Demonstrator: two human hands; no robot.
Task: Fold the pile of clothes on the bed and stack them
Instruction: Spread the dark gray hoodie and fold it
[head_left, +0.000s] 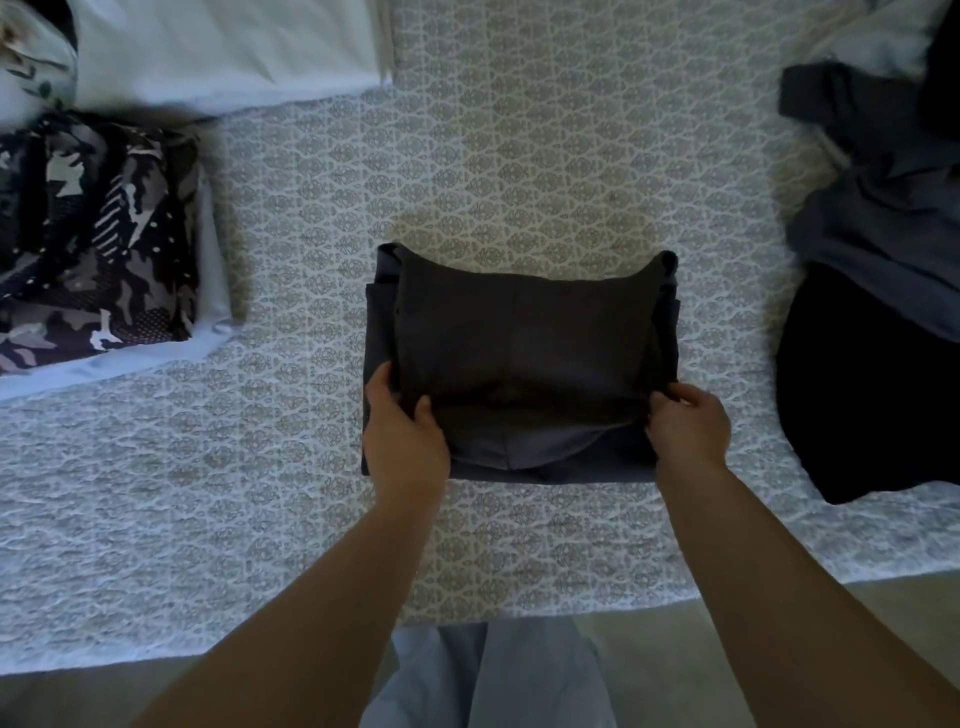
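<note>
Patterned bedspread (519, 156) (no writing legible): both hands' fingers (423, 410) pinch dark garment (524, 332).

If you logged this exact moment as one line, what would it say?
step: folding | item: dark garment on bed | left hand: grips near-left edge | right hand: grips near-right edge | folded stack: left

I count two hands, the left hand (402, 431) and right hand (688, 423). One dark folded garment (519, 353) lies on one bed (519, 156). One folded stack (98, 244) sits left, one unfolded pile (878, 270) right, and one white pillow (228, 47) at top.
</note>
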